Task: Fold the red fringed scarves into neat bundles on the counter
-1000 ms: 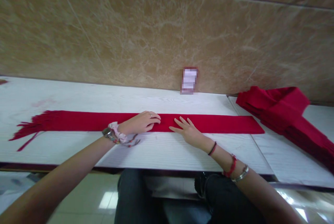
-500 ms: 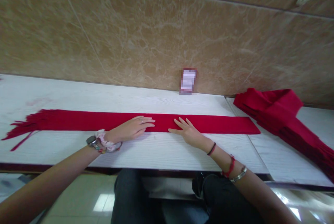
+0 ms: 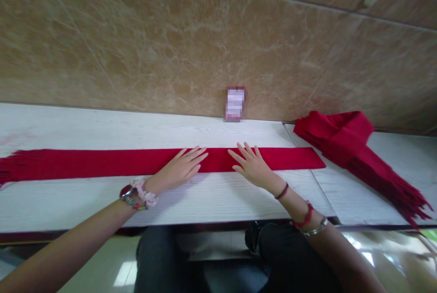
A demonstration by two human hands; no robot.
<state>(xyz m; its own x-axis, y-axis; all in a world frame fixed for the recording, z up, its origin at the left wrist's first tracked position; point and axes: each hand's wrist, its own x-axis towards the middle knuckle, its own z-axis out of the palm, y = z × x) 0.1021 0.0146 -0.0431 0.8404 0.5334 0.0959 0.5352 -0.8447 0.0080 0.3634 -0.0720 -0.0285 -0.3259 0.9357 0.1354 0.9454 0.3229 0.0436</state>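
A red scarf (image 3: 112, 162) lies in a long flat strip across the white table, its fringe running out of view at the left and a straight edge at the right. My left hand (image 3: 180, 166) rests palm down over the middle of the scarf, fingers stretched to the right. To its right, my right hand (image 3: 251, 164) lies over the same scarf with the fingers spread. A short stretch of bare red cloth shows between the two hands. Neither hand grips the fabric.
A second red scarf (image 3: 348, 140), loosely folded with a fringe, lies at the right. A small upright phone-like object (image 3: 235, 104), blurred, leans on the brown marbled wall (image 3: 164, 52). The white table (image 3: 191, 202) has its front edge above my legs.
My right hand has spread its fingers wider. My left hand's fingers have opened out more on the scarf. The whole view has shifted a little, taking the fringe's tip out of sight.
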